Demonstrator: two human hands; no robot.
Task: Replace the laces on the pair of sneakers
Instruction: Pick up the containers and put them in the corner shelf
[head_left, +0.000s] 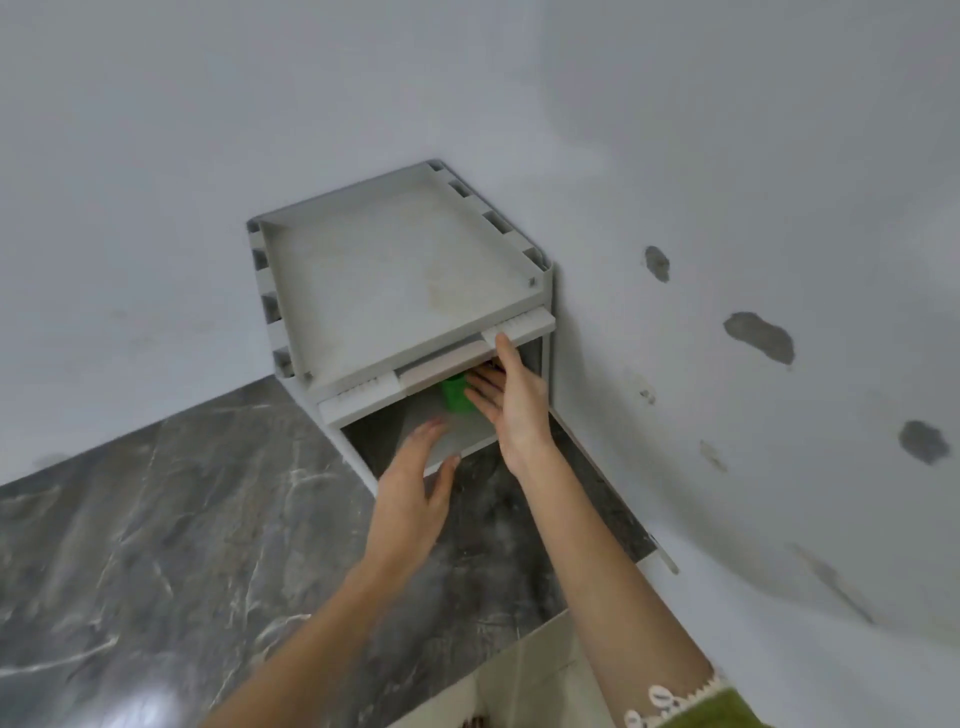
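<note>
A grey plastic shoe rack (395, 270) stands in the corner of the room on the dark marble floor. Both my hands reach into its lower shelf opening. My left hand (415, 483) is flat with straight fingers at the front edge of the lower shelf, holding nothing. My right hand (511, 400) is stretched out with straight fingers, its thumb up by the rack's top front rail, its fingertips beside a green object (457, 396) inside the shelf. No sneakers or laces are clearly visible; most of the shelf's inside is hidden.
Pale grey walls (727, 208) meet behind the rack; the right wall has several chipped dark patches (759, 336). The dark marble floor (156, 519) spreads to the left. A lighter tile (540, 670) lies near the bottom edge. The rack's top tray holds nothing.
</note>
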